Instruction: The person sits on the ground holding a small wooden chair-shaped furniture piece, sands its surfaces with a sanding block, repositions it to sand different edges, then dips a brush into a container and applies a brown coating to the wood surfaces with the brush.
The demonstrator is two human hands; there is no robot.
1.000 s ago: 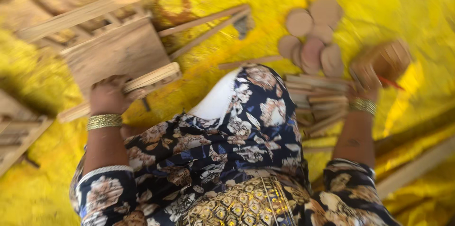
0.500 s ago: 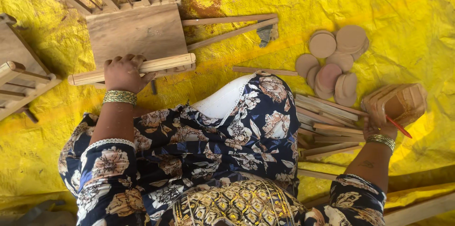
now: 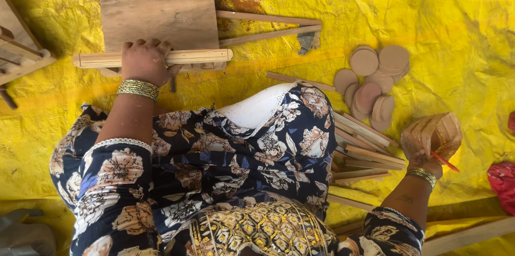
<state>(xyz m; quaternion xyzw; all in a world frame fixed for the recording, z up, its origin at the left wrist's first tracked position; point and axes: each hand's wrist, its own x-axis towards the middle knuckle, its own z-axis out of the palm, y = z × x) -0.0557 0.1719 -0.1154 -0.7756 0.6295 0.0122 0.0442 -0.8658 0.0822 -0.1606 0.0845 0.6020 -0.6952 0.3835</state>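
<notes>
The left hand [image 3: 145, 61] lay clenched over a long pale wooden stick [image 3: 153, 58] in the upper left of the frame, pinning it across the near edge of a flat wooden board [image 3: 161, 15]. The stick ran level, its ends sticking out well past both sides of the hand. The right hand [image 3: 424, 146] at the lower right gripped a small wooden block [image 3: 442, 131] together with a thin red pencil [image 3: 444, 161]; how the fingers wrapped the block was hard to tell. Between the hands, a pile of wooden discs [image 3: 373, 81] and a bundle of slats [image 3: 365, 151] crowded the yellow sheet [image 3: 429, 9], whose upper right stretch lay bare.
</notes>
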